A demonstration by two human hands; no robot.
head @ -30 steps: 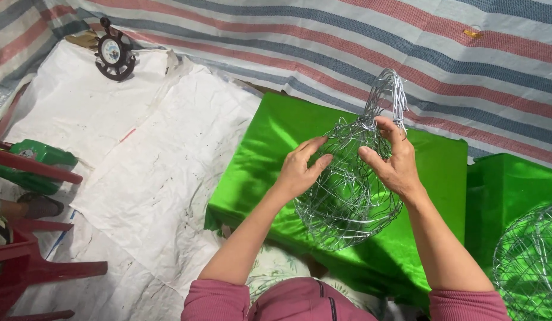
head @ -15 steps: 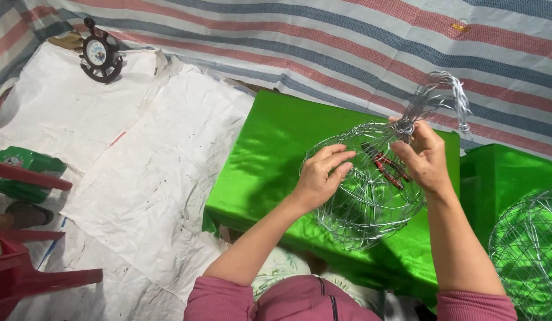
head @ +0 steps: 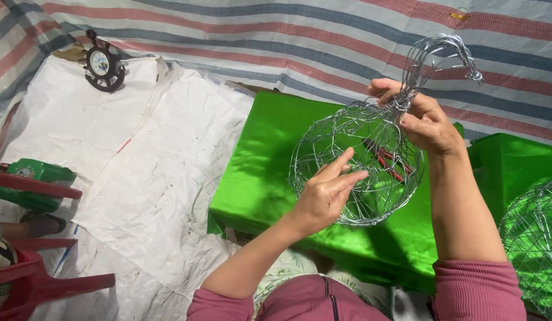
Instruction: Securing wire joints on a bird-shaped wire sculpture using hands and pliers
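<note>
A round silver wire-mesh ball (head: 353,142) with a looped wire handle (head: 433,56) on top hangs over a low table draped in shiny green cloth (head: 270,160). My right hand (head: 421,119) grips the ball at the twisted neck below the loop. Against the near side of the mesh rests my left hand (head: 326,193), fingers spread and pressing the wires. Red-handled pliers (head: 388,163) lie on the green cloth and show through the mesh.
A second wire ball (head: 534,238) sits at the right edge. White sacking (head: 139,172) covers the floor, with a striped tarp (head: 276,30) behind. A small dark wheel-shaped clock (head: 102,62) lies far left. Red plastic furniture (head: 32,279) and a green bottle (head: 35,172) stand at left.
The wire ball has shifted right and turned, its loop handle tipping to the right. My right hand climbed to the neck of the loop. My left hand slid to the ball's lower near side.
</note>
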